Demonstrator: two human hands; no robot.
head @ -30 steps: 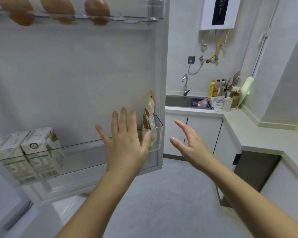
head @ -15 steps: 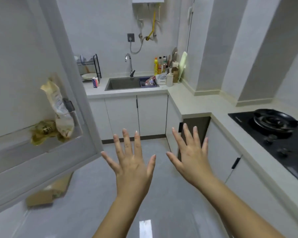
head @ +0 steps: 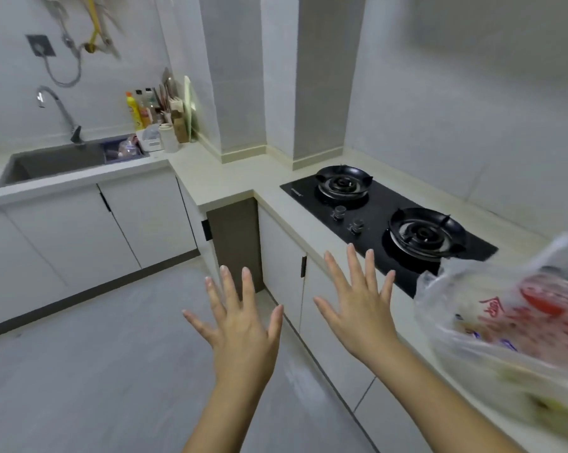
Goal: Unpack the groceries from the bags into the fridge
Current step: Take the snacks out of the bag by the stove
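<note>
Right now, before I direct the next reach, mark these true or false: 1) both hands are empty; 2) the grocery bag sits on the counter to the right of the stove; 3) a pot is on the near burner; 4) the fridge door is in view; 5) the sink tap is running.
1) True: the left hand and right hand are spread open, holding nothing.
2) True: the plastic bag lies on the counter, right of the stove.
3) False: both burners are bare.
4) False: no fridge door shows in this view, only cabinets, counter and floor.
5) False: no water can be seen coming from the tap over the sink.
</note>
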